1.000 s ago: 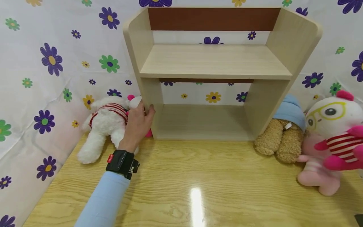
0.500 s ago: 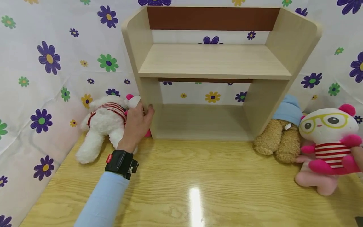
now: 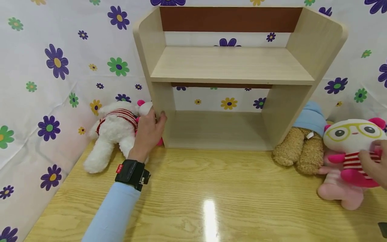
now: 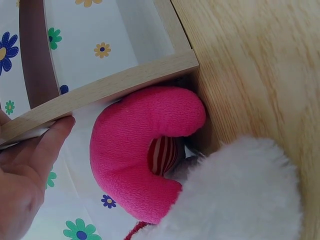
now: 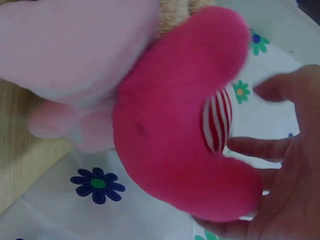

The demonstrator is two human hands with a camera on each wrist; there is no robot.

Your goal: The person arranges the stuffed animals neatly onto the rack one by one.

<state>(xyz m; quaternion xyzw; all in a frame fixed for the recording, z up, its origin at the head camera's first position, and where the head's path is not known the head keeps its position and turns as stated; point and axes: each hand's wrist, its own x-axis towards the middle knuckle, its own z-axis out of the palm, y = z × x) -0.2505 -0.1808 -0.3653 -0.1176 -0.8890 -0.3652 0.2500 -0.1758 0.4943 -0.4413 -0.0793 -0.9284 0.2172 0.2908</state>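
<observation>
My left hand (image 3: 148, 132) grips the left side panel of a pale wooden bookshelf (image 3: 231, 64), thumb on its front edge. Beside that panel sits a plush with a curved pink part (image 4: 120, 150), mostly hidden in the head view, and a white fluffy plush (image 3: 113, 129). At far right, a panda plush (image 3: 347, 134) with yellow glasses and striped shirt leans on a pink plush (image 3: 341, 190). Loosely spread, my right hand (image 5: 290, 165) touches the panda plush's striped body and pink limb with some fingers, its thumb apart from the toy.
The bookshelf stands on a wood-grain table (image 3: 187, 188) against a flower-patterned cloth (image 3: 75, 50). A brown plush (image 3: 288, 148) with a blue hat (image 3: 311, 117) leans by its right side. A dark object (image 3: 382, 229) shows at the lower right edge.
The panda plush has come in from the right and turned upright against the pink plush. My right hand has moved into view over it and loosened. My left hand has stayed on the shelf panel.
</observation>
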